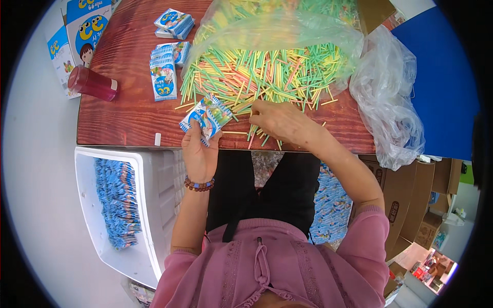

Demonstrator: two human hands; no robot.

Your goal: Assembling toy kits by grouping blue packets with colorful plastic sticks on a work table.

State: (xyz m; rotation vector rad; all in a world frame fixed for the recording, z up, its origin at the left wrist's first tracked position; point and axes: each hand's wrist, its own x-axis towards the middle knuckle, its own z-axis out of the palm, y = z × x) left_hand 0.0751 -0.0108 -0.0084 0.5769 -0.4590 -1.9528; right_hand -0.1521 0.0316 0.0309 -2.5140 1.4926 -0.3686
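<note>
My left hand (199, 159) is closed on a small blue-and-white packet (206, 119), tilted above the table's near edge. A see-through part of the packet shows yellow and green contents. To its right, my right hand (283, 122) bends over the near side of a heap of thin green, yellow and pink sticks (257, 72). Its fingers are curled together, and their tips are partly hidden, so whatever they hold cannot be made out. Several loose sticks (263, 139) lie below that hand at the table edge. Similar packets (164, 82) are stacked left of the heap.
A large clear plastic bag (287, 33) partly covers the heap; a crumpled one (387, 97) hangs over the right edge. At left stand a red bottle (92, 83), printed boxes (87, 31) and a white foam box (149, 226) holding many packets. Cardboard boxes (405, 205) stand right.
</note>
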